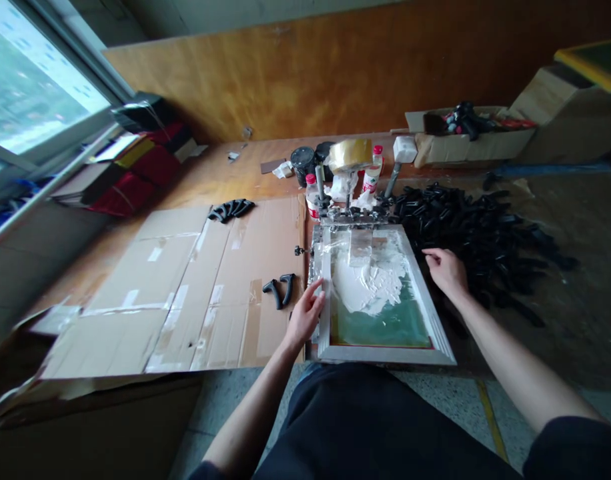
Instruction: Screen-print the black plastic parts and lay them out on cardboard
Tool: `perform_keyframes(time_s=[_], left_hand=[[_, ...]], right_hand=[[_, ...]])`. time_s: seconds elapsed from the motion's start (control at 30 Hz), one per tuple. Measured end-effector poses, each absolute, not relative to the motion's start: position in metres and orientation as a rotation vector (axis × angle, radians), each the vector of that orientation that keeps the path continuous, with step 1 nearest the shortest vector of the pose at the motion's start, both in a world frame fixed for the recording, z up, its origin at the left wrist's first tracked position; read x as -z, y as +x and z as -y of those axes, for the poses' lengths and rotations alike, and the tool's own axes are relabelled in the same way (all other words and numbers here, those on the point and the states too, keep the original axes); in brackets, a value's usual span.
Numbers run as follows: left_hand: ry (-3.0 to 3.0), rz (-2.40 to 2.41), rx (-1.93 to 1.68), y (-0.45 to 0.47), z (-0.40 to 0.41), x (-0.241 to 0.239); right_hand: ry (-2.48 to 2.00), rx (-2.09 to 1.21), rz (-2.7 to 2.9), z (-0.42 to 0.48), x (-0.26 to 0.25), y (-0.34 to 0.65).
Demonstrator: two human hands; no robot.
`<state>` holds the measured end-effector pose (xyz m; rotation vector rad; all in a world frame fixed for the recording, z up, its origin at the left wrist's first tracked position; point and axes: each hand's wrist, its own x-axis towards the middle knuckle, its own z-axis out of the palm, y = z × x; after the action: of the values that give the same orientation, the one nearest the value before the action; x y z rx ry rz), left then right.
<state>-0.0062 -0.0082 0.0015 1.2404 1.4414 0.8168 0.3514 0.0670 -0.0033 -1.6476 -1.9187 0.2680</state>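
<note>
Here at the bench my left hand (305, 313) is at the left rail of the metal-rimmed screen frame (385, 355), thumb and fingers loosely parted, gripping nothing that I can see; whether the tips touch the rail, I can't tell. Over on the other side my right hand (446, 272) is just beyond the right rail, at the near edge of the heap of black pieces (465, 227), index finger reaching out, the rest curled under, so what it may be pinching is hidden. The frame lies right in front of me, between my hands, its far end at the clamp hardware (353, 217). It looks stiff and moderately heavy at the rim, so the bare side rails are the place to hold; the green mesh (380, 330) should be taut and easily damaged, and the white paste (365, 290) spread on it, slick and smeary. Those black pieces look light, hard and smooth, best taken by the shank, like the pair (287, 288) on the cardboard (175, 287) to my left.
</note>
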Motion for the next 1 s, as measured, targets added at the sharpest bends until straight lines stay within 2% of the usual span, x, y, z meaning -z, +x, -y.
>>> perform_keyframes(time_s=[0.07, 0.17, 0.33, 0.57, 0.67, 0.77, 0.83, 0.9, 1.0], left_hand=[[1.305, -1.515, -0.76, -0.004, 0.009, 0.02], [1.388, -1.59, -0.668, -0.002, 0.004, 0.037], [1.394, -1.625, -0.591, -0.004, 0.002, 0.046], [1.374, -1.647, -0.584, -0.004, 0.004, 0.049], [1.37, -1.663, -0.586, -0.004, 0.004, 0.047], [1.35, -1.658, -0.612, -0.003, 0.004, 0.043], [1.323, -1.653, -0.648, -0.002, 0.005, 0.041], [1.295, -1.65, -0.675, -0.002, 0.005, 0.04], [1.266, -1.626, -0.686, -0.002, 0.005, 0.037]], right_hand=[[-1.668, -0.171, 1.862, -0.083, -0.009, 0.333], [-1.575, -0.113, 2.068, -0.1, -0.026, 0.276], [-1.624, -0.327, 2.425, -0.085, -0.029, 0.219], [-0.927, -0.396, 2.832, -0.029, -0.021, 0.25], [-0.987, -0.48, 2.774, -0.037, -0.025, 0.252], [-1.117, -0.354, 2.594, -0.037, -0.019, 0.247], [-1.05, -0.302, 2.574, -0.028, -0.011, 0.245], [-0.977, -0.357, 2.6, -0.02, -0.007, 0.246], [-1.123, -0.447, 2.487, -0.029, -0.014, 0.242]])
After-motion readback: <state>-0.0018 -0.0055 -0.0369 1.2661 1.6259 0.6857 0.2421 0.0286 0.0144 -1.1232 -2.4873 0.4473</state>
